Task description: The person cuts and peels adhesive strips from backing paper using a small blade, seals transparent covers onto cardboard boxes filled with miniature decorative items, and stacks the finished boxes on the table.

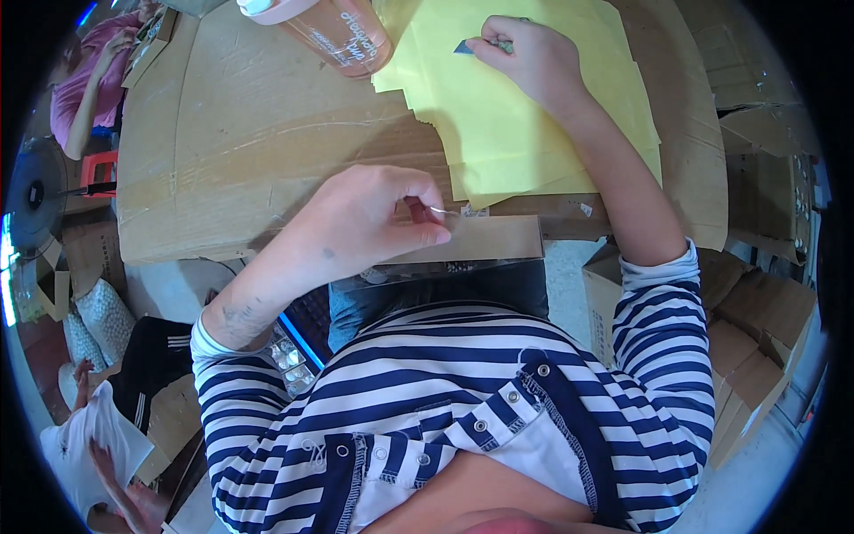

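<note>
My left hand (374,218) is closed in a pinch at the table's front edge. A thin pale strand (437,210) shows at its fingertips; its kind is too small to tell. My right hand (538,67) is also closed, resting over the yellow paper sheets (498,133) at the far right. A small flat blue piece (463,47) sticks out between its thumb and finger. Something greenish (505,46) shows among the same fingers, mostly hidden. Below my left fingertips, an open cardboard box (498,238) sits between the table edge and my lap, with dark contents barely visible.
A lidded cup (342,36) of reddish-brown drink stands at the far left of the sheets. Brown cardboard (267,160) covers the table. Cardboard boxes (756,329) are stacked at the right. A fan (37,191), a red stool (100,172) and two other people are at the left.
</note>
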Motion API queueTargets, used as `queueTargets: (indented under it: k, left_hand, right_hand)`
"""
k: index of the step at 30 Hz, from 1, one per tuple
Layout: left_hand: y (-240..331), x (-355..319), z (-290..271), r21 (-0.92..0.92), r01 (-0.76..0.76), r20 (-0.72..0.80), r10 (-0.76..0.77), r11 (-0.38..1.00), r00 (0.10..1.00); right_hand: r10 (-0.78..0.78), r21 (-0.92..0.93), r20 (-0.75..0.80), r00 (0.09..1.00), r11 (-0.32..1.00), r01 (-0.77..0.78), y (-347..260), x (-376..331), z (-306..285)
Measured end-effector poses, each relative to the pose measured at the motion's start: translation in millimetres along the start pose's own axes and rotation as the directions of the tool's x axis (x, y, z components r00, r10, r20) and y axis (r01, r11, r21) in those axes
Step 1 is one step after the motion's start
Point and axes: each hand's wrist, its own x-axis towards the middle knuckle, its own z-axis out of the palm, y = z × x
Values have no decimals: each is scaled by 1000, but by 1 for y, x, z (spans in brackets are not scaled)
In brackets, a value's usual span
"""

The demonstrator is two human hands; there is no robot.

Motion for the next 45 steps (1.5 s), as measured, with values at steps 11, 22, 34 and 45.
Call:
queueTargets:
  k: [11, 22, 34, 45]
  left_hand:
    - [0, -33, 29, 397, -130, -302, 263, 909, 916]
    - [-38, -31, 46, 459, -301, -320, 471, 836, 822]
    - [-22, -26, 37, 457, -237, -167, 344, 857, 924]
    - [-24, -63, 45, 662, -58, -281, 319, 747, 905]
  right_hand:
    - [20, 16, 13, 1000, 1000, -20, -2, -1, -2]
    - [36, 12, 42, 999, 999, -36, -2, -2, -3]
    - [-55, 57, -33, 998, 997, 57, -1, 4, 1]
    - [-13, -17, -21, 1000, 1000, 12, -1, -2, -1]
